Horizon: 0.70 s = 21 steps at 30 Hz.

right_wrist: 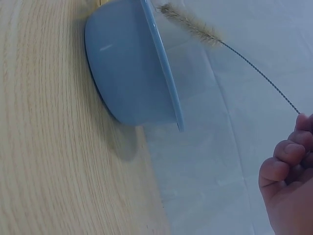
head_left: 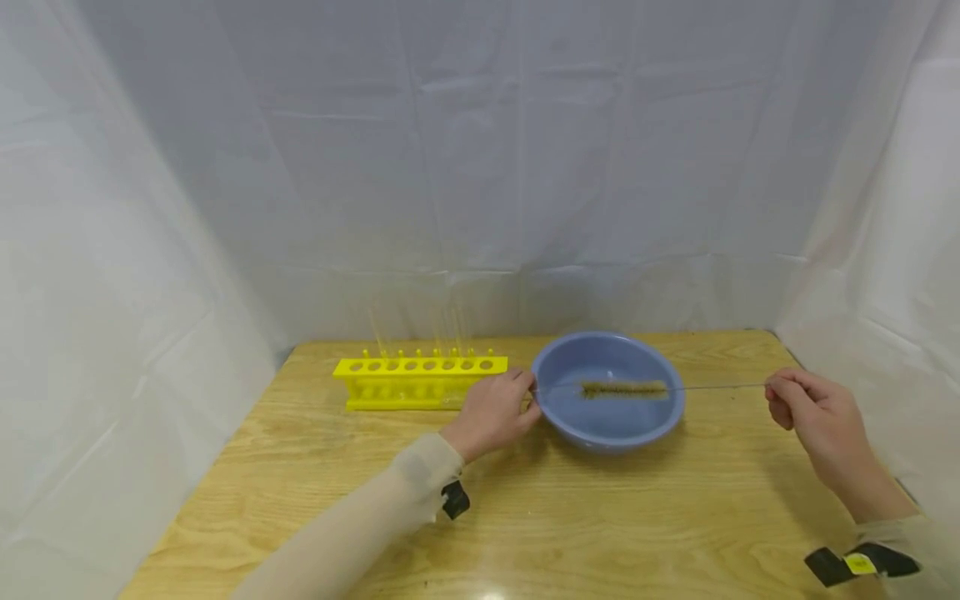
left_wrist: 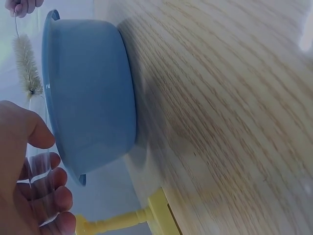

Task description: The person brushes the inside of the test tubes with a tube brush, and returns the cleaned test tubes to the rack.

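My left hand [head_left: 495, 408] holds a clear test tube [left_wrist: 41, 181] level at the left rim of a blue basin [head_left: 607, 433]. The tube's open end points right, over the basin. My right hand [head_left: 817, 408], out past the basin's right side, pinches the thin twisted wire of a test tube brush [head_left: 624, 389]. Its tan bristles lie above the basin, with the tip close to the tube's mouth. In the left wrist view the bristles [left_wrist: 27, 63] look outside the tube; whether the tip touches the glass I cannot tell.
A yellow test tube rack [head_left: 420, 367] stands left of the basin, just behind my left hand, with several clear tubes upright in it. Everything rests on a wooden table [head_left: 570, 525]. White sheeting [head_left: 480, 167] hangs behind and at both sides.
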### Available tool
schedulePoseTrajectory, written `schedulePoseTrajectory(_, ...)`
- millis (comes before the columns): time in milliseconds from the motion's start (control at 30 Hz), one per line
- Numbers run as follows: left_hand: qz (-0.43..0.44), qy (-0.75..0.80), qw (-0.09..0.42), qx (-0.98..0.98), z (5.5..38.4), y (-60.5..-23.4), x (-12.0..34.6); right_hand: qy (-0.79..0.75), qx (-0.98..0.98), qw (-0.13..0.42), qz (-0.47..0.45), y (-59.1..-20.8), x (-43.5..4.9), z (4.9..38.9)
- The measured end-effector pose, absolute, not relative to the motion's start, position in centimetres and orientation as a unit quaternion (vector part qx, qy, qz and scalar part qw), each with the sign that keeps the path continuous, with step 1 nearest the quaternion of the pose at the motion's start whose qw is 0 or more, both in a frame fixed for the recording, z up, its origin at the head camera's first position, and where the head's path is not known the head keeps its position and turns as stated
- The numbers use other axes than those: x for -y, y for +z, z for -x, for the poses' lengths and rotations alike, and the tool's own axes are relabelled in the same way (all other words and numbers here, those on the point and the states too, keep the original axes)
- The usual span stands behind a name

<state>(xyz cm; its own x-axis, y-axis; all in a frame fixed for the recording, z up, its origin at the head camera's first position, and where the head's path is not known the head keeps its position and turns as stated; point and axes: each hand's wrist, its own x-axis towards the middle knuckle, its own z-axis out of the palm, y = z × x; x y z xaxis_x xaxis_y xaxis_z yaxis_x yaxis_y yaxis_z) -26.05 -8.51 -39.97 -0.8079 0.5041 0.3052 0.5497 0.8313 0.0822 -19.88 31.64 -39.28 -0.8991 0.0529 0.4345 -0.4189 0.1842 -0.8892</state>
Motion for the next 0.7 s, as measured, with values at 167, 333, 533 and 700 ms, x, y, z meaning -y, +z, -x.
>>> schedulePoseTrajectory(167, 0.286, -0.084, 0.148, 0.943, 26.18, -40.25, 8.34, 0.615, 0.757, 0.182, -0.121, -39.04, -31.53, 19.71)
schedulePoseTrajectory(333, 0.295, -0.087, 0.152, 0.939, 26.09, -40.29, 8.32, 0.620, 0.755, 0.177, -0.122, -39.05, -31.58, 19.79)
schedulePoseTrajectory(533, 0.299, -0.100, 0.150, 0.937, 25.90, -40.17, 8.36, 0.631, 0.746, 0.175, -0.119, -39.42, -31.66, 19.98)
schedulePoseTrajectory(700, 0.300, -0.119, 0.145, 0.935, 25.85, -40.13, 8.44, 0.615, 0.763, 0.171, -0.107, -39.70, -31.67, 20.03)
